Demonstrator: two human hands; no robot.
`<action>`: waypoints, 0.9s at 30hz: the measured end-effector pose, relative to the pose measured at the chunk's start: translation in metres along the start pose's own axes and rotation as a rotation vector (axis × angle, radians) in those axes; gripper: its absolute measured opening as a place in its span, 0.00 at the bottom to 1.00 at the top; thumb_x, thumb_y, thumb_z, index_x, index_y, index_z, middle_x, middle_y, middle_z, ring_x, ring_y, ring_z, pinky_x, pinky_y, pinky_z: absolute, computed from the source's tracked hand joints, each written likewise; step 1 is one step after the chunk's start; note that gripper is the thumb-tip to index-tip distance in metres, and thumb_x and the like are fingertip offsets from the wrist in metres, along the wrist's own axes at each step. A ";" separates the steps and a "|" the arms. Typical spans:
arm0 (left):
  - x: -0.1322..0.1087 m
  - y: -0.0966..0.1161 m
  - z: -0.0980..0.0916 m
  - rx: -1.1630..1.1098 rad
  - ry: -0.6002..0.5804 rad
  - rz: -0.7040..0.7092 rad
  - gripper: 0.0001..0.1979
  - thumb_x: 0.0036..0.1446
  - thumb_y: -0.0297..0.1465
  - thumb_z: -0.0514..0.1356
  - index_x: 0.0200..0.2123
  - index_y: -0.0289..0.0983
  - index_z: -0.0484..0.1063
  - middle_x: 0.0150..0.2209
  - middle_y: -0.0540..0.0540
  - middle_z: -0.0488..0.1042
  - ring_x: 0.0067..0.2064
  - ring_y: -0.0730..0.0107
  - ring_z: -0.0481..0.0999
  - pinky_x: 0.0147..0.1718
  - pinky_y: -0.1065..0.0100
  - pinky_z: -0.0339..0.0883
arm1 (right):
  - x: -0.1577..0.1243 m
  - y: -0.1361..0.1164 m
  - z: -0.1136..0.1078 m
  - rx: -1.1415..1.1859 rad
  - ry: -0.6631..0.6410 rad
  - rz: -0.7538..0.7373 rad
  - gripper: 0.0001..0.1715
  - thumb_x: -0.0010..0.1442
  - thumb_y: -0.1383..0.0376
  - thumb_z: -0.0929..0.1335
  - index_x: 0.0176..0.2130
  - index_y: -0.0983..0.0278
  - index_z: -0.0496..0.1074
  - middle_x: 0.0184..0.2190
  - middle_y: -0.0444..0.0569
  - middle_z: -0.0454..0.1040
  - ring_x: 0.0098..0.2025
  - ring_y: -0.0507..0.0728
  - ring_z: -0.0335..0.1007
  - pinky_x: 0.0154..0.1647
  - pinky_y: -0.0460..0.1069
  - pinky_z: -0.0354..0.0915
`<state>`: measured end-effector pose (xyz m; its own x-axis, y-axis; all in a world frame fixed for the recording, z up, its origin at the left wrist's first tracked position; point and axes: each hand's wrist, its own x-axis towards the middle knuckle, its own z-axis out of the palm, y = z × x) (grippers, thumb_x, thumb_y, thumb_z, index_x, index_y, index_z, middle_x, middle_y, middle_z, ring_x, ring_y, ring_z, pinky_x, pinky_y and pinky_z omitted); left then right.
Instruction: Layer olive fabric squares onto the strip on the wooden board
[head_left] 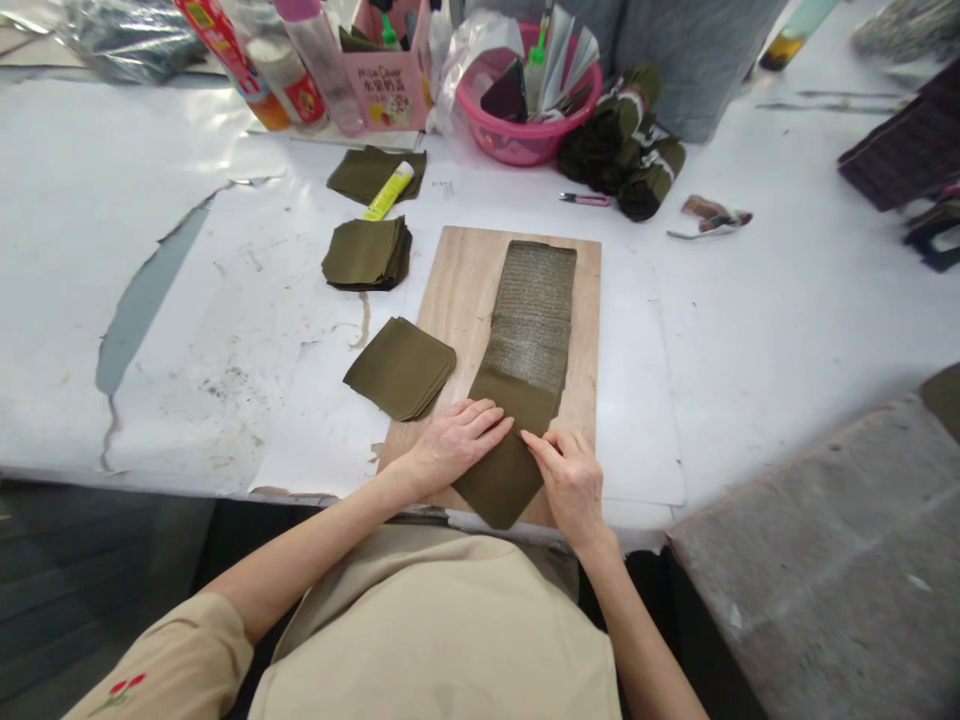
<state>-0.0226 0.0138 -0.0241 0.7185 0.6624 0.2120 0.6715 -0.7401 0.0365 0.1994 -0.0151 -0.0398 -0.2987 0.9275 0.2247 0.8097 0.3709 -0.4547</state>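
A row of overlapping olive-green paper squares (529, 330) lies fanned along a wooden board (457, 290) in front of me, their edges forming a greyish band. My left hand (454, 440) rests flat on the nearest square (502, 470), fingers stretched out. Beside it, my right hand (570, 480) presses the same square's right edge with fingers together, thumb and forefinger meeting at the paper. Just left of the board lies a loose stack of olive squares (401, 367).
Further stacks of olive paper (367, 255) and a yellow glue stick (390, 190) lie at the back left. Bottles (277, 60), a pink box (390, 85), a pink basin (525, 130), olive rolls (626, 140) and a small pink cutter (585, 199) line the far side. A grey slab (825, 560) sits right.
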 end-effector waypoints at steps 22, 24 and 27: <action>0.012 0.002 -0.009 0.027 -0.135 0.116 0.19 0.66 0.24 0.53 0.59 0.37 0.62 0.50 0.41 0.71 0.54 0.61 0.70 0.53 0.59 0.63 | -0.015 0.003 -0.012 0.001 0.010 0.020 0.15 0.67 0.67 0.64 0.50 0.59 0.76 0.33 0.49 0.72 0.37 0.54 0.64 0.39 0.48 0.64; 0.013 0.003 -0.010 0.028 -0.140 0.118 0.19 0.67 0.25 0.52 0.60 0.38 0.62 0.49 0.41 0.71 0.54 0.61 0.70 0.53 0.59 0.63 | -0.016 0.004 -0.014 0.007 0.012 0.023 0.15 0.67 0.67 0.64 0.50 0.59 0.76 0.33 0.48 0.72 0.37 0.54 0.64 0.39 0.48 0.64; 0.014 0.003 -0.011 0.020 -0.136 0.126 0.18 0.67 0.25 0.51 0.59 0.37 0.62 0.50 0.40 0.71 0.54 0.60 0.69 0.53 0.58 0.62 | -0.019 0.005 -0.015 0.011 0.006 0.030 0.16 0.67 0.68 0.64 0.50 0.58 0.76 0.34 0.48 0.72 0.38 0.54 0.64 0.40 0.48 0.64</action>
<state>-0.0125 0.0194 -0.0101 0.8142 0.5752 0.0797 0.5771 -0.8167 -0.0018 0.2167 -0.0313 -0.0336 -0.2712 0.9380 0.2161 0.8125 0.3434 -0.4712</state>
